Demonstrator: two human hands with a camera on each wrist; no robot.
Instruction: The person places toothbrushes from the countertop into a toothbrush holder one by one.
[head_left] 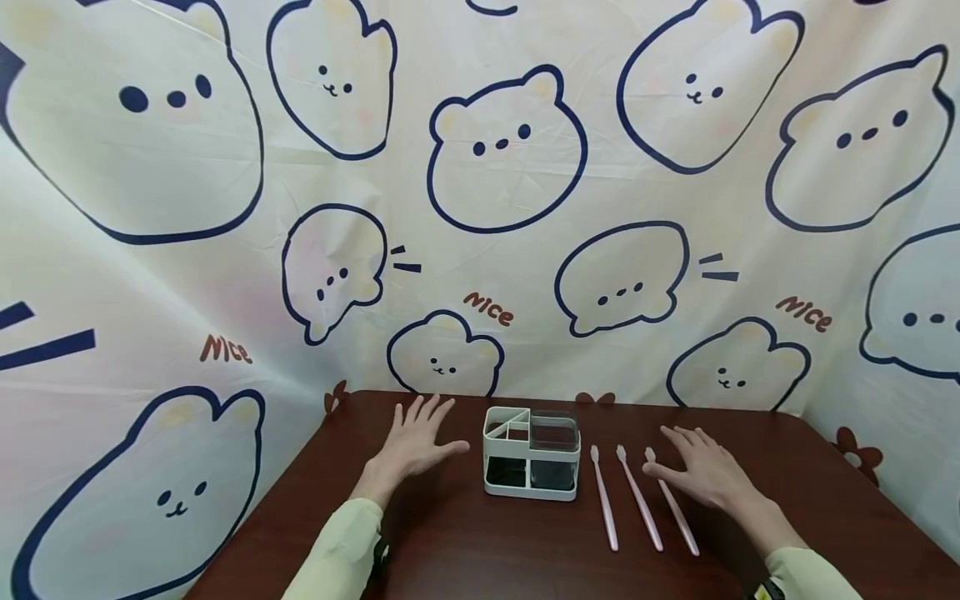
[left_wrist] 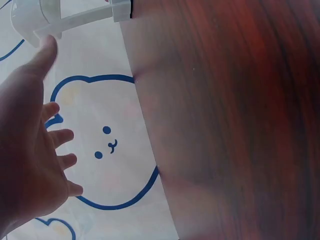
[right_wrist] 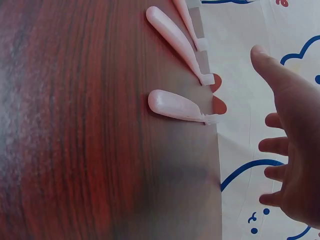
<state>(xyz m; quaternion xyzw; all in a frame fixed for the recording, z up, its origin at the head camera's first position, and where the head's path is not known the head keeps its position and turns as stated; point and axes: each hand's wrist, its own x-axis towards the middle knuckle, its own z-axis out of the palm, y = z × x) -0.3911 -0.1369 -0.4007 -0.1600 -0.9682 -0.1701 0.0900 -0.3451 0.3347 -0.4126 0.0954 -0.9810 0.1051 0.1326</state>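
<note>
A white toothbrush holder (head_left: 531,454) with divided upper compartments and dark lower openings stands upright near the middle of the table. To its right lie three pink toothbrushes: a left one (head_left: 604,500), a middle one (head_left: 640,498) and a right one (head_left: 678,515), heads toward the back. My left hand (head_left: 411,442) is held left of the holder, fingers spread and holding nothing. Over the right toothbrush's upper part hovers my right hand (head_left: 705,468), its fingers extended and gripping nothing. In the right wrist view a gap shows between this hand and the nearest toothbrush (right_wrist: 175,105).
The dark reddish-brown table (head_left: 450,550) ends at the back against a white cloth (head_left: 525,192) printed with blue-outlined cartoon animals. This cloth also hangs along the left and right sides.
</note>
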